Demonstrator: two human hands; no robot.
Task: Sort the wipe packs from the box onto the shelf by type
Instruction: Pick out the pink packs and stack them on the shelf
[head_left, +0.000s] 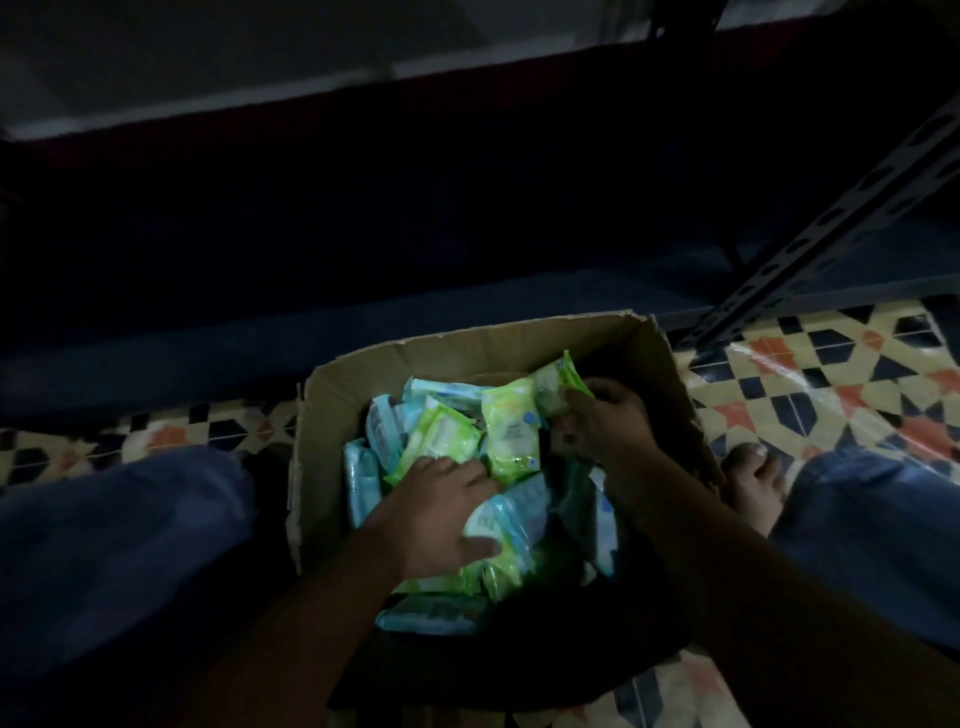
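- My left hand (447, 514) lies spread on a pale blue pack (511, 519), fingers draped over it and thumb against its near edge, probably to lift it.
- My right hand (602, 421) pinches a green pack (558, 384) at the pile's far side, so each hand takes one type.
- Both types lie mixed in the cardboard box (363, 364) on the tiled floor (831, 374).
- The shelf (857, 197) frame stands beyond, dim.

A dim storeroom or home storage corner, by the look of it. Patterned floor tiles (810, 384) spread out on both sides of the hands. A slotted steel rack post (831, 228) rises beyond the right hand (602, 421), and a low dark shelf (363, 322) runs past the box (467, 343) of packs.
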